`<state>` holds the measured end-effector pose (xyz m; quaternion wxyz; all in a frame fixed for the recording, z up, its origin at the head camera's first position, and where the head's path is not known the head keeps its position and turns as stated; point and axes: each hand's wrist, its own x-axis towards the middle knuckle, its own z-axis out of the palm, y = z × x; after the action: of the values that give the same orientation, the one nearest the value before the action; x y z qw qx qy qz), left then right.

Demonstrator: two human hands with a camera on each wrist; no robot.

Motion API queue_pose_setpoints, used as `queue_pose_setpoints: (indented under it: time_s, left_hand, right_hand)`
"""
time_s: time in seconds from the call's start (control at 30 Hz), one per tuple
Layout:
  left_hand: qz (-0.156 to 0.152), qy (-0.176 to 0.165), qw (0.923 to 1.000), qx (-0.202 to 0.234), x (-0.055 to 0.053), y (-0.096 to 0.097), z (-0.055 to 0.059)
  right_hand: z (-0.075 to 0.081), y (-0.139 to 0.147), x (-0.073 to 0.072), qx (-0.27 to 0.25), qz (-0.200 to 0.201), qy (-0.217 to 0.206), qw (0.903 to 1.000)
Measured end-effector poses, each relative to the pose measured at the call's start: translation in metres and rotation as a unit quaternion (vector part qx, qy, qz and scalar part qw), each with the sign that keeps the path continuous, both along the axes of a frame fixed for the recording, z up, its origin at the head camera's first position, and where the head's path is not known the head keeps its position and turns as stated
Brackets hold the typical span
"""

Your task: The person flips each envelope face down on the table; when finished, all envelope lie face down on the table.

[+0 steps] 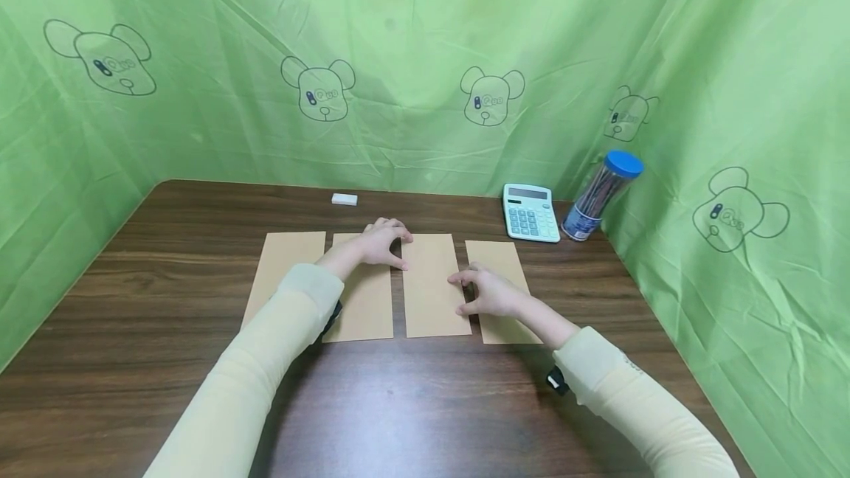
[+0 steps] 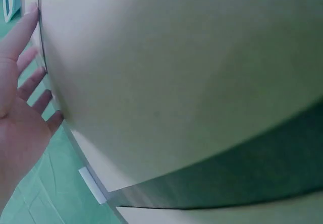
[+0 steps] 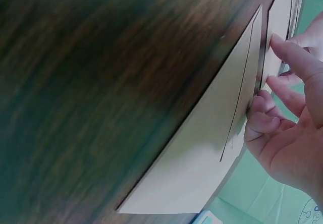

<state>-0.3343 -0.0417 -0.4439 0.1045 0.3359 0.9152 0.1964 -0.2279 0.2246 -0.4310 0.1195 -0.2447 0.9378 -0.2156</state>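
Observation:
Several tan paper envelopes lie flat in a row on the table. My left hand [image 1: 380, 243] reaches over the second envelope [image 1: 365, 301], its thumb and fingertips at the upper left edge of the third envelope [image 1: 432, 290]. At that envelope's right edge, my right hand [image 1: 490, 293] rests thumb and fingertips, loosely bent. The right hand partly covers the rightmost envelope [image 1: 498, 258], whose seam line shows in the right wrist view. My left forearm hides part of the leftmost envelope [image 1: 288, 260]. In the left wrist view, the fingers of the left hand [image 2: 22, 95] are spread.
A light blue calculator [image 1: 531, 212] lies at the back right, beside a clear jar [image 1: 600, 196] with a blue lid and thin dark sticks inside. A small white block [image 1: 344, 199] sits near the back edge. Green cloth [image 1: 398, 35] encloses the dark wooden table [image 1: 392, 404].

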Motion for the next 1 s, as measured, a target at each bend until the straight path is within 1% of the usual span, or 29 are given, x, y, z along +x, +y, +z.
queue_pose_setpoints:
  time_s: [0.13, 0.3, 0.37, 0.5, 0.57, 0.67, 0.73, 0.83, 1.0]
  left_hand:
    - [-0.003, -0.008, 0.9999, -0.01, 0.002, 0.0, 0.004]
    - [-0.006, -0.007, 0.9996, -0.026, 0.002, 0.001, 0.006]
    - [-0.008, -0.007, 0.9995, -0.03, 0.002, 0.002, 0.006]
    - [-0.008, -0.004, 0.9993, -0.035, 0.003, 0.002, 0.007]
    - [-0.007, 0.0, 0.9993, -0.038, 0.004, 0.002, 0.008]
    - [-0.008, 0.0, 0.9992, -0.038, 0.004, 0.001, 0.008]
    - [-0.01, -0.002, 0.9993, -0.036, 0.004, 0.001, 0.009]
    - [-0.013, -0.003, 0.9994, -0.031, 0.004, 0.001, 0.008]
    - [-0.014, -0.001, 0.9993, -0.034, 0.0, 0.0, 0.004]
  right_hand:
    - [0.001, 0.0, 0.0, 0.006, 0.01, 0.004, 0.9999]
    - [0.005, 0.009, 0.005, -0.031, 0.031, 0.008, 0.999]
    - [0.007, 0.018, 0.008, -0.044, 0.043, 0.02, 0.9979]
    - [0.013, 0.04, 0.014, -0.031, 0.063, 0.068, 0.9952]
    - [0.017, 0.053, 0.017, -0.026, 0.064, 0.085, 0.994]
    - [0.021, 0.073, 0.02, -0.011, 0.058, 0.095, 0.9937]
    - [0.022, 0.084, 0.021, 0.003, 0.056, 0.096, 0.9938]
    - [0.02, 0.1, 0.022, 0.023, 0.063, 0.096, 0.9931]
    - [0.012, 0.12, 0.02, 0.035, 0.072, 0.068, 0.9945]
